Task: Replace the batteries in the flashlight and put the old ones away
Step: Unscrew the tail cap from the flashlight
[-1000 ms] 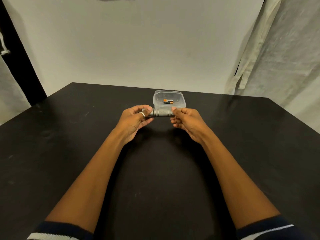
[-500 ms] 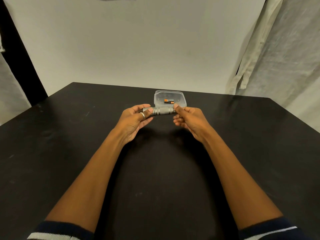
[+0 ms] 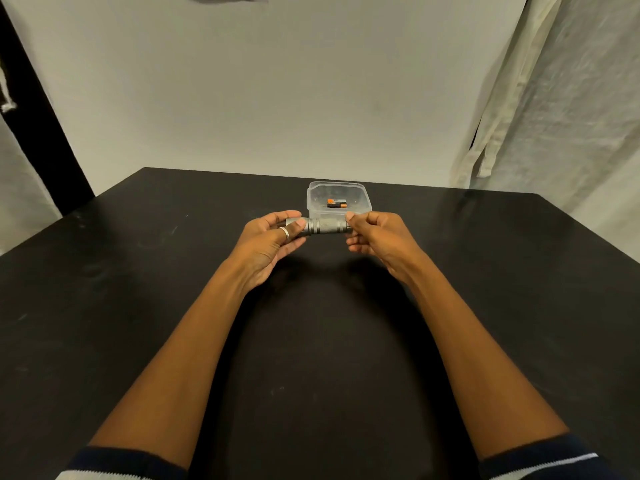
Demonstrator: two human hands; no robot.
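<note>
A short grey metal flashlight [image 3: 325, 226] is held level above the black table [image 3: 138, 306], lying left to right. My left hand [image 3: 270, 242], with a ring on the thumb, grips its left end. My right hand [image 3: 377, 233] pinches its right end between thumb and fingers. Just behind the flashlight stands a clear plastic container [image 3: 313, 195] with black-and-orange batteries [image 3: 336, 203] lying inside.
A pale wall rises behind the table's far edge. Light curtains [image 3: 554, 98] hang at the right, and a dark vertical post [image 3: 38, 116] stands at the left. The table surface around my forearms bears only faint scuffs.
Both hands have kept hold of the flashlight. My right hand's fingers have shifted around the right end, and the flashlight sits slightly higher against the container.
</note>
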